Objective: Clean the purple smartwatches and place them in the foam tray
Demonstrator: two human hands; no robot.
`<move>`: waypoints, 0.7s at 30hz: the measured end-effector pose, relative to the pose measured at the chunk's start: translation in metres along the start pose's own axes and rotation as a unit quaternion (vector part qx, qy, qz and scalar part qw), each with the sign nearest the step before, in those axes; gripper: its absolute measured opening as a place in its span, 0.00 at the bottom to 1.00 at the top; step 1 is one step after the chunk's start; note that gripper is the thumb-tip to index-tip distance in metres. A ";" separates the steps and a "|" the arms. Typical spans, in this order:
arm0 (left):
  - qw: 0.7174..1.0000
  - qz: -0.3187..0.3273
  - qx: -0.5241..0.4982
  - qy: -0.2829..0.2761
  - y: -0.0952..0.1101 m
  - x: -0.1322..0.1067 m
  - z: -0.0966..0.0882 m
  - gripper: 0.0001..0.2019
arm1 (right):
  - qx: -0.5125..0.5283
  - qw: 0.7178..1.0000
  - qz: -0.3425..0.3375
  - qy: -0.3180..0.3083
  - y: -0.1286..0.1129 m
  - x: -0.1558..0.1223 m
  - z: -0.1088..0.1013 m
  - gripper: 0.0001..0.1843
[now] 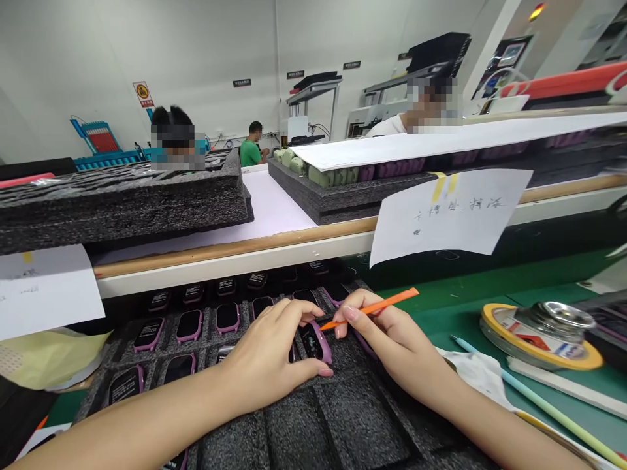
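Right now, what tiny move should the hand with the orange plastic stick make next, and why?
Probably the right hand should gently slide the thin orange plastic pick along the edge of the pink-framed black watch. Its tip sits right there, and the left hand is steadying the watch in the dark grey foam tray.

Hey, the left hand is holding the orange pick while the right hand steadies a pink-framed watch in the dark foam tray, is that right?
Not quite, the hands are swapped. The head view shows the right hand holding the orange pick, while the left hand steadies the pink-framed watch in the dark foam tray.
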State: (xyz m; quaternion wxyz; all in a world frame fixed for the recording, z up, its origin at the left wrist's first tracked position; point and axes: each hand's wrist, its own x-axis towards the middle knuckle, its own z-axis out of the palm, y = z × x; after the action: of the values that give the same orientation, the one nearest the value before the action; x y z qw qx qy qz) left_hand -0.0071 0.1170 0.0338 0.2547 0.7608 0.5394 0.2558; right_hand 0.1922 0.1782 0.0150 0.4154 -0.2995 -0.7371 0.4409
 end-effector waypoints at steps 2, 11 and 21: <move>1.000 0.001 0.000 -0.002 0.000 0.000 0.000 0.26 | -0.013 1.000 -0.006 -0.003 -0.001 0.001 0.000 0.29; 1.000 0.006 0.013 -0.013 0.000 -0.003 0.003 0.31 | -0.091 0.994 -0.061 0.011 -0.001 -0.005 0.001 0.27; 0.962 -0.072 0.260 0.036 -0.003 -0.015 -0.063 0.13 | -0.076 0.990 -0.065 0.100 0.007 -0.007 0.002 0.20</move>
State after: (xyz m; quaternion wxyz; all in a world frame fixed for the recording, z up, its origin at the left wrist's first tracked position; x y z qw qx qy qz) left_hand -0.0557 0.1106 0.0770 0.0462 0.7504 0.6492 0.1153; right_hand 0.1946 0.1751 0.0058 0.4906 -0.3246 -0.7413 0.3232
